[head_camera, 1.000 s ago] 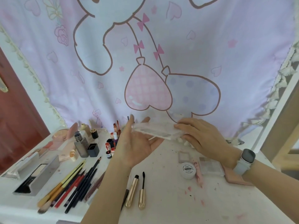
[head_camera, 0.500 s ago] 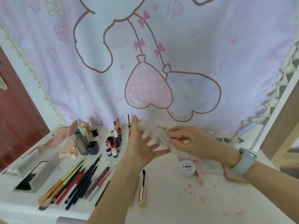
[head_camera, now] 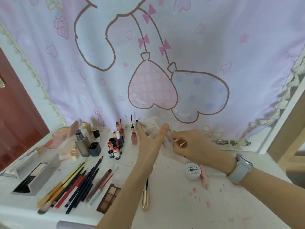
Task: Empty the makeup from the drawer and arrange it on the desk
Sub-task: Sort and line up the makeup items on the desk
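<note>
Above the counter (head_camera: 173, 204), behind the white jar (head_camera: 193, 171), my right hand (head_camera: 194, 147) has its grip clamped on a clear makeup case (head_camera: 158, 132); my left hand (head_camera: 148, 141), fingers straight, steadies it.

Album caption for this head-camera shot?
Two hands steady a clear case at the back of a makeup-strewn desk.

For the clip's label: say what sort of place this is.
Probably a bedroom vanity corner at home: a white desk covered in makeup, brushes and pencils laid in a row, and a pink cartoon curtain hanging behind.
</note>
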A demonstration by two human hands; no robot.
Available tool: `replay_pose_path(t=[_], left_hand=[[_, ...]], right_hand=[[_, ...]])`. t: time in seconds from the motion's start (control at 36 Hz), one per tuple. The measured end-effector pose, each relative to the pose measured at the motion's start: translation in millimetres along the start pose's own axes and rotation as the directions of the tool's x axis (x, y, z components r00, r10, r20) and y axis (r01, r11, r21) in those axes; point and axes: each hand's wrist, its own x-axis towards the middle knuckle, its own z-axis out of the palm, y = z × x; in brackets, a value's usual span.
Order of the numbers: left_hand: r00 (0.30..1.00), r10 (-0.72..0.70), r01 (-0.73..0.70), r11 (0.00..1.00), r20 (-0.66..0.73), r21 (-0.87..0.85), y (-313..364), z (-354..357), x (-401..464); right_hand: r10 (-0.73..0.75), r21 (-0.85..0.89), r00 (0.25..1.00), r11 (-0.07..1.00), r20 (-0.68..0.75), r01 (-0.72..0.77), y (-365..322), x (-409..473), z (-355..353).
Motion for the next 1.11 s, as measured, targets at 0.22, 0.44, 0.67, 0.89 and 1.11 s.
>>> replay_pose_path(t=[0.22, 0.44, 0.67, 0.89, 1.11], left_hand=[[0.992, -0.122, 0.122, 0.993, 0.045, 0.012, -5.2, -5.2, 2.0], [0.923, -0.327, 0.354, 0.928, 0.201, -0.116, -12.3, -4.1, 25.4], [0.967, -0.245, 0.255, 0.948, -0.072, 0.191, -23.2, -1.4, 42.2], [0.974, -0.225, 0.183, 0.790, -0.002, 0.585, -33.9, 8.9, 55.6], [0.961, -0.267, 0.089, 0.529, 0.066, 0.844, -55.3, 13.3, 62.7]], right_hand=[[0.200, 0.094, 0.979, 0.976, -0.032, -0.197, 10.4, 4.2, 5.2], [0.430, 0.237, 0.902, 0.881, -0.039, -0.410, 37.0, 15.9, 0.5], [0.532, 0.191, 0.840, 0.840, -0.105, -0.508, 61.3, 31.1, -0.5], [0.503, 0.018, 0.851, 0.862, -0.150, -0.507, 62.6, 42.8, 11.3], [0.457, -0.058, 0.863, 0.876, -0.215, -0.479, 76.2, 53.1, 22.1]])
